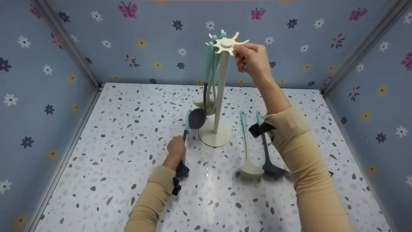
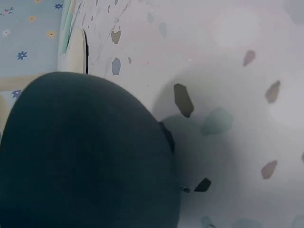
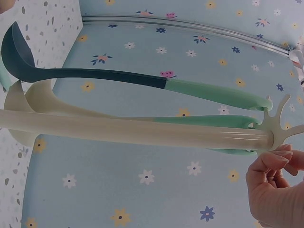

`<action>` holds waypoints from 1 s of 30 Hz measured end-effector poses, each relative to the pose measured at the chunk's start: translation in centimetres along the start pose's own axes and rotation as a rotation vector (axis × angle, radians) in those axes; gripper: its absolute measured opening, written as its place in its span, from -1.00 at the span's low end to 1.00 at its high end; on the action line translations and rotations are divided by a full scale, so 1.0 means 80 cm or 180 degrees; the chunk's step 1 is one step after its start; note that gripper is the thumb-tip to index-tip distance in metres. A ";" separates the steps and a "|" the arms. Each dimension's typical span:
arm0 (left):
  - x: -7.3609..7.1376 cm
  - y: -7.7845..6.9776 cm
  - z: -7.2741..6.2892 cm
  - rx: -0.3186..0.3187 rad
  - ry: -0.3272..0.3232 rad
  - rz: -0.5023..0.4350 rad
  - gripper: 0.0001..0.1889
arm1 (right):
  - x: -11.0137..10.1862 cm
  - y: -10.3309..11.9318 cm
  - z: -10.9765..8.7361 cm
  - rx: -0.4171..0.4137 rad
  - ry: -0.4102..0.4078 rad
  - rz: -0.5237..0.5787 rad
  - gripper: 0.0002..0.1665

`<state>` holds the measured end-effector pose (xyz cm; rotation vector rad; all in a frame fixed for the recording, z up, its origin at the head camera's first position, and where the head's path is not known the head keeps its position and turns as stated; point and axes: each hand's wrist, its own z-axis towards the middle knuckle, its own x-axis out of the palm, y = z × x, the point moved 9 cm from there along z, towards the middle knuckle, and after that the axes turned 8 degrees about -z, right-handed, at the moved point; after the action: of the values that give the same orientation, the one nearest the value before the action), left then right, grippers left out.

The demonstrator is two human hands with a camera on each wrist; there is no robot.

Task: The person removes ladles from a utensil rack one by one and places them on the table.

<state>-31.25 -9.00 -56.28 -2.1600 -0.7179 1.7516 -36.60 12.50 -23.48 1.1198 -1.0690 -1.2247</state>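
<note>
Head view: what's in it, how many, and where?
Stand: one, cream, back centre
Hanging utensils: three, green handles, one dark head, two cream, on stand
Held utensil: one, dark and green, left of stand
Cream ladle: one, green handle, right of stand
Dark ladle: one, green handle, beside it
Partly hidden pieces: count unclear, cream, dark, farther right
Table: one, white, speckled, underneath
Walls: three, blue, patterned, left, back, right
Corner rails: two, grey, back corners
Wrist devices: two, black, at wrists
Sleeves: two, tan, on arms
Left hand: one, on held utensil
Right hand: one, on stand top
</note>
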 end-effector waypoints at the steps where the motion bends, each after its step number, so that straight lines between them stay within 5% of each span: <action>1: -0.001 0.000 0.000 0.0007 0.0003 0.0015 -0.90 | 0.000 0.001 0.000 -0.0019 0.0007 -0.0015 -0.71; 11: -0.025 -0.006 -0.009 0.0222 -0.0298 -0.0272 -0.92 | 0.001 0.003 -0.001 -0.0082 0.0071 0.0011 -0.69; 23: -0.076 -0.026 -0.019 0.0523 -0.1002 -0.0836 -0.70 | 0.002 0.003 -0.001 -0.0086 0.0054 -0.0042 -0.70; 30: -0.108 -0.048 -0.040 0.0787 -0.1434 -0.1149 -0.69 | 0.002 0.002 -0.002 -0.0093 0.0068 0.0006 -0.70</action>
<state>-30.23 -10.07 -46.44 -1.3862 -0.8732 2.0100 -36.44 12.34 -23.34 1.1070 -1.0329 -1.2209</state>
